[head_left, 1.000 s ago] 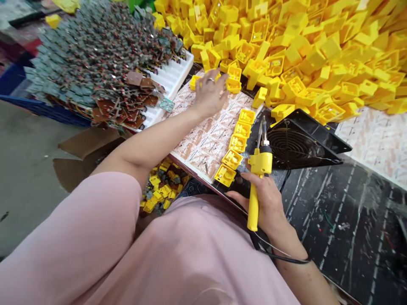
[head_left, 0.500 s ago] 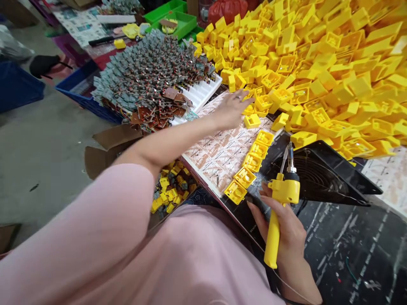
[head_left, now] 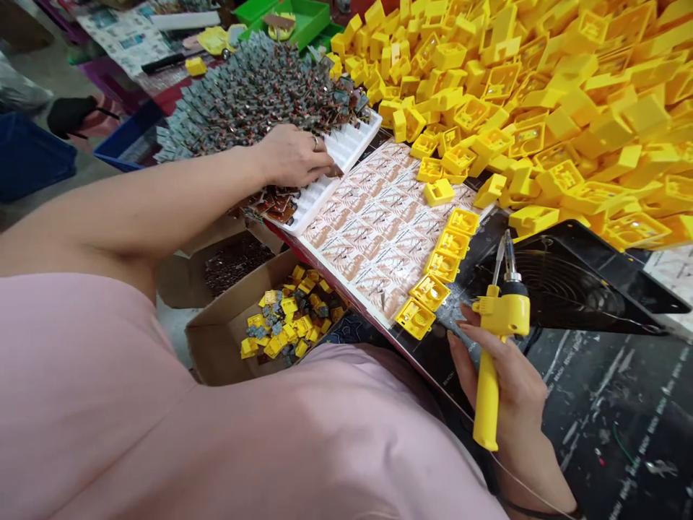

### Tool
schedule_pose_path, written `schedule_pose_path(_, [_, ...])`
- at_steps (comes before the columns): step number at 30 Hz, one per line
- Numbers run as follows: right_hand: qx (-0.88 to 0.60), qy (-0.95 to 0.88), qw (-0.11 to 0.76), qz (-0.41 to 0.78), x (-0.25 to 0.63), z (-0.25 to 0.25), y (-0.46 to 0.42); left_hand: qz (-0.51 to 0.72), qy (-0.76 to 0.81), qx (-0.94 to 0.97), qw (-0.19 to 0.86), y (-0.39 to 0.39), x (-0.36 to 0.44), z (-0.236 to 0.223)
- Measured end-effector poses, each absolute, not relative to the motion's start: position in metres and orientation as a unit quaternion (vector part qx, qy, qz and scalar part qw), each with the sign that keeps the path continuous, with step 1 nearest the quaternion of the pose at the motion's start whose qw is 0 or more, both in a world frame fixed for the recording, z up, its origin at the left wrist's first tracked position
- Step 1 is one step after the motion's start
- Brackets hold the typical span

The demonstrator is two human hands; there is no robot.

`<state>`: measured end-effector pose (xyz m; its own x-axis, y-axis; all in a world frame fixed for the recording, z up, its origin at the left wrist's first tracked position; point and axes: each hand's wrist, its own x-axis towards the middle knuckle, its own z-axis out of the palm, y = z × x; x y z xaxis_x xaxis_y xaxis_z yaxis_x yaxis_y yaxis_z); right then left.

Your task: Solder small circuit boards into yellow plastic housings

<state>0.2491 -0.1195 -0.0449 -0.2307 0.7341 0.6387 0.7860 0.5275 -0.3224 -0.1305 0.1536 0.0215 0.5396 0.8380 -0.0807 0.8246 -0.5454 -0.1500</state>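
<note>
My left hand (head_left: 297, 157) is over the near right edge of the piled circuit boards (head_left: 260, 101), above the white ridged tray (head_left: 351, 148). Its fingers are bent and pressed together; a small dark bit shows at the fingertips, but what they hold is hidden. My right hand (head_left: 509, 383) wraps round the yellow handle of a soldering gun (head_left: 501, 318), its metal tip pointing away from me. Left of that tip, several open yellow plastic cases (head_left: 430, 292) stand in a slanting row along the edge of the patterned board (head_left: 368, 224). A loose yellow case (head_left: 438, 192) lies beyond the row.
A large heap of yellow cases (head_left: 541, 108) covers the back right. Beside the soldering gun lies a black fan housing (head_left: 585, 282). Below the table's edge, a cardboard box (head_left: 216, 339) holds yellow and grey parts. Green trays (head_left: 311, 25) stand at the back.
My left hand has moved left from the heap of yellow cases to the circuit boards. My right hand still grips the soldering gun. The whole view has shifted slightly.
</note>
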Motion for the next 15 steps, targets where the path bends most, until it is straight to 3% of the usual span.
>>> schedule_pose_path(7, [-0.485,-0.786,0.378,-0.057,0.245,-0.041,-0.119,0.016,-0.572,-0.815,0.097,0.147,-0.117,0.046])
schedule_pose_path(12, [-0.494,-0.787,0.364,-0.056,0.244,-0.04,-0.119,-0.203,-0.582,-0.787,0.035,0.138,-0.095,0.073])
schedule_pose_path(15, [-0.5,-0.783,0.367,-0.049,0.243,-0.039,-0.121,-0.305,-0.532,-0.787,-0.066,0.135,-0.067,0.069])
